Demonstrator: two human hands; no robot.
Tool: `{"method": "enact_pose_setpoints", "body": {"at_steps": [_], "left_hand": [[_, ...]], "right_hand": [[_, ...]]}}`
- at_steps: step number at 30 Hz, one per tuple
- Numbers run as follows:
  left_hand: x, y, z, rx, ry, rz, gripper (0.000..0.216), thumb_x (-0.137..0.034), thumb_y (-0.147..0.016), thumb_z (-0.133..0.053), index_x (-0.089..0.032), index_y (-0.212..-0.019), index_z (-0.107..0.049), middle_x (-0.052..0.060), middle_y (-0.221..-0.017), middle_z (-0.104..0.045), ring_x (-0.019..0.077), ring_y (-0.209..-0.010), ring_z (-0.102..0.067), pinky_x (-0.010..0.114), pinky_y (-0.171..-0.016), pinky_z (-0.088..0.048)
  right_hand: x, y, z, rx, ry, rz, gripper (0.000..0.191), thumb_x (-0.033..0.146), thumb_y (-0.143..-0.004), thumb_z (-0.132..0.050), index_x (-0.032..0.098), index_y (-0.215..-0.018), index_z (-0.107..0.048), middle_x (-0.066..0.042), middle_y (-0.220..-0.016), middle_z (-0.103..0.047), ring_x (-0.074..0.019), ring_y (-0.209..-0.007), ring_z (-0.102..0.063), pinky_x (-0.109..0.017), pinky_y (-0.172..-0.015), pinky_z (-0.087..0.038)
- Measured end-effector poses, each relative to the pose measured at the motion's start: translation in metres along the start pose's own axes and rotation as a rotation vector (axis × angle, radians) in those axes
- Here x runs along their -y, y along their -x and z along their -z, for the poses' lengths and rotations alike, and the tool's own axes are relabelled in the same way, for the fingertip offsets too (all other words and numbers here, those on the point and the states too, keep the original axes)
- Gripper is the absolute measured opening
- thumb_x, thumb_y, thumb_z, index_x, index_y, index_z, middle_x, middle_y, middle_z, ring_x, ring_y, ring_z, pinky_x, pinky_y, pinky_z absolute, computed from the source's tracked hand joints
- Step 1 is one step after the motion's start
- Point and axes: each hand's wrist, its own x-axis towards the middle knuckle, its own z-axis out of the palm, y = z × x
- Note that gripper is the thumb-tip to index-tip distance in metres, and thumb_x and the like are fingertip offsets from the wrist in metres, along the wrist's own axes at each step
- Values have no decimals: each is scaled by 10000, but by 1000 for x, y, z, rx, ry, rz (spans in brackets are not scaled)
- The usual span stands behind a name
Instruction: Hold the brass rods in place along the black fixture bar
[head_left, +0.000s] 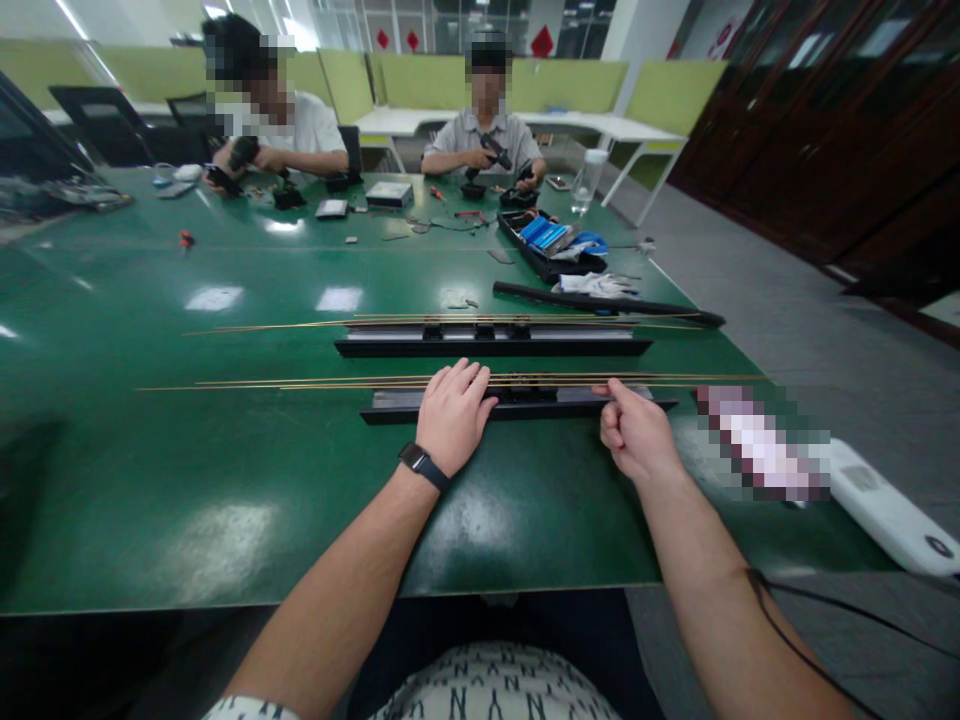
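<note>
A long black rail (525, 403) lies across the green table (225, 470) just in front of me, with thin brass rods (300, 383) resting along its top. My left hand (452, 414) lies flat on the rail's middle, fingers stretched out over the rods. My right hand (634, 430) is closed in a pinch at the rail's right part, thumb and forefinger on one of the brass rods. A second black rail (491, 340) with more brass rods lies parallel a little farther away.
A black bar (607, 301) and a white cloth (596, 284) lie beyond the far rail. A black tray (547, 245) holds blue parts. Two people sit at the far side holding tools. A white device (889, 510) rests at the right table edge.
</note>
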Motion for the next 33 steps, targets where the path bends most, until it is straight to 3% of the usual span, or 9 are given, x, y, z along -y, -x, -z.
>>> {"method": "enact_pose_setpoints", "body": {"at_steps": [3,10,16,21,25,27,29,31,33], "left_hand": [[0,0,0,0,6,2,390,-302,-985,-581,-181,-1356,-601,118,-1387,-654,293,-1381,-534,469,-1181,-379],[0,0,-1,-18,24,2,387,-313,-986,-577,-190,-1351,-606,121,-1388,-654,297,-1382,-536,480,-1173,-389],[2,1,-4,-49,19,-10,398,-349,-994,-569,-165,-1345,-609,133,-1386,-655,298,-1375,-541,484,-1167,-398],[4,-2,2,-80,69,-14,437,-346,-990,-569,-172,-1391,-579,145,-1425,-628,306,-1414,-508,510,-1173,-402],[2,9,22,-170,311,73,490,-461,-998,-550,-178,-1398,-579,140,-1443,-617,288,-1428,-499,524,-1198,-389],[-1,22,37,-154,567,203,548,-542,-1028,-447,-179,-1424,-558,138,-1472,-593,253,-1400,-534,474,-1184,-426],[-4,36,52,-95,867,283,682,-565,-1068,-129,-162,-1475,-498,143,-1491,-574,223,-1404,-531,455,-1164,-453],[-7,51,68,-18,1130,311,906,-569,-993,170,-124,-1540,-399,173,-1504,-549,230,-1393,-543,478,-1122,-493],[-10,64,83,39,1205,347,1015,-588,-930,261,-96,-1554,-371,194,-1530,-512,246,-1390,-545,482,-1092,-516]], "right_hand": [[0,-2,2,-48,-20,27,331,473,-809,-786,167,-877,-677,75,-442,-470,-45,-275,-300,-158,-271,-205],[-4,2,-5,121,64,-7,386,525,-781,-814,178,-856,-663,66,-431,-484,-51,-270,-298,-161,-273,-191],[1,2,-1,76,31,92,406,554,-809,-771,164,-778,-663,52,-411,-483,-54,-268,-315,-170,-279,-219],[7,30,-1,39,90,243,425,594,-853,-716,173,-810,-680,34,-450,-533,-59,-284,-353,-175,-287,-242],[4,67,7,163,63,127,514,666,-888,-623,167,-972,-716,-20,-565,-633,-81,-312,-431,-180,-289,-232],[3,83,13,246,-1,35,559,686,-889,-588,168,-1056,-716,-57,-654,-679,-110,-362,-503,-185,-294,-224],[2,97,21,288,-41,-11,579,685,-888,-570,183,-1141,-708,-98,-775,-719,-150,-458,-586,-187,-304,-235],[3,110,28,309,-76,-28,590,683,-900,-540,196,-1189,-705,-136,-889,-738,-184,-555,-637,-196,-318,-272],[3,121,34,314,-93,-31,617,702,-908,-494,214,-1220,-707,-167,-992,-741,-225,-664,-668,-210,-330,-311]]}}
